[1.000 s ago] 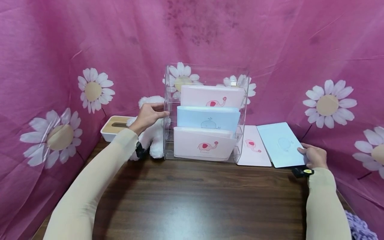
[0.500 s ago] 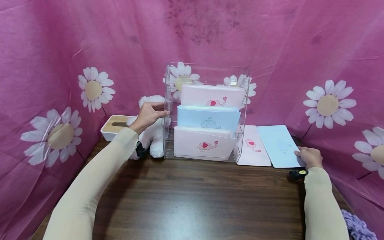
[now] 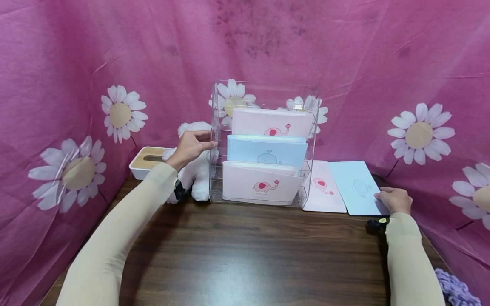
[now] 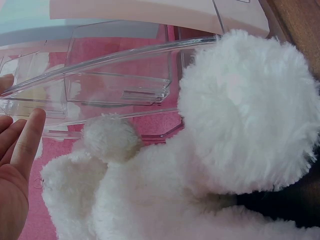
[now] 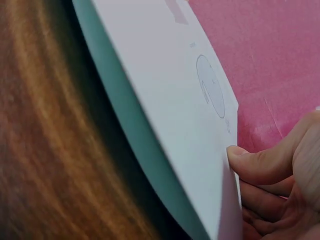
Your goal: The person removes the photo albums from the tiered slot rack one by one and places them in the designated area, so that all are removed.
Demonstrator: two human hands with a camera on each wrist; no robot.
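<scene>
A clear acrylic rack (image 3: 264, 94) stands at the back middle of the table. It holds a pink elephant notebook (image 3: 262, 193) in front, a blue whale one behind it and another pink one at the top. At the rack's left side, my left hand (image 3: 190, 148) grips the side panel between thumb and fingers. To the right of the rack, my right hand (image 3: 396, 199) pinches the right edge of a light blue whale notebook (image 3: 354, 187), thumb on its cover. In the right wrist view this notebook (image 5: 165, 100) shows a teal layer under its pale cover.
A pink elephant notebook (image 3: 323, 187) lies between the rack and the blue one. A white plush toy (image 3: 199, 182) sits behind my left hand, with a wooden-topped white tissue box (image 3: 147, 161) beyond. Purple knitted stuff (image 3: 453, 287) is at the lower right. Pink flowered cloth (image 3: 344, 63) surrounds the table.
My right hand has moved slightly left and the blue notebook has come down flatter, lined up beside the pink one. The left hand has stayed at the rack's side.
</scene>
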